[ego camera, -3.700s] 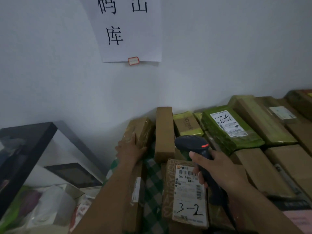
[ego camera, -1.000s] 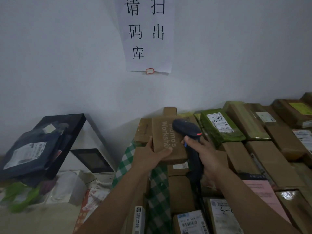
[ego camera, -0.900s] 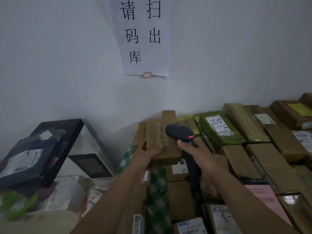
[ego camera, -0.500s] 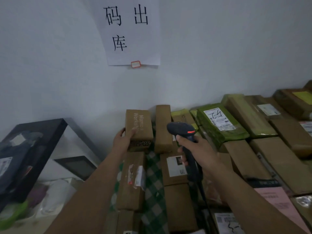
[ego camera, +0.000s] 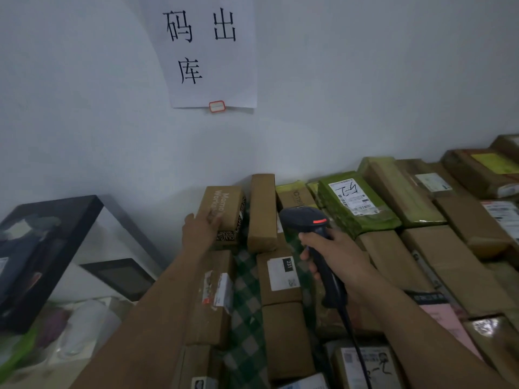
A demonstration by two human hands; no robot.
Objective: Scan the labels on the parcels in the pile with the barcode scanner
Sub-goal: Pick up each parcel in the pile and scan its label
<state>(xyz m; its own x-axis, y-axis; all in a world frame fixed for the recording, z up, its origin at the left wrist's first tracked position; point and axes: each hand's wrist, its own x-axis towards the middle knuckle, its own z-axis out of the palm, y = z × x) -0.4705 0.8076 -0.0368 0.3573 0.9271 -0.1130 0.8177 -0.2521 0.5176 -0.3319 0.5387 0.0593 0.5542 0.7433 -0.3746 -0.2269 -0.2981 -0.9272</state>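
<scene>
A pile of brown and green parcels fills the right and the middle. My left hand lies with flat fingers on the near left corner of a brown box printed "Momo Workshop", which rests at the back of the pile against the wall. My right hand grips the handle of the black barcode scanner, whose red-lit head points at the back of the pile. Just below the scanner lies a brown parcel with a white label marked 231. A green parcel with a handwritten label lies to the scanner's right.
A narrow brown box lies between the Momo box and the scanner. Green checked cloth shows between parcels. A black frame with dark bags stands at the left, and a paper sign hangs on the wall. The scanner's cable runs down towards me.
My left hand lifted the Momo box from the middle, carried it left and back, and set it by the wall; its fingers now lie on top. The scanner stayed nearly still.
</scene>
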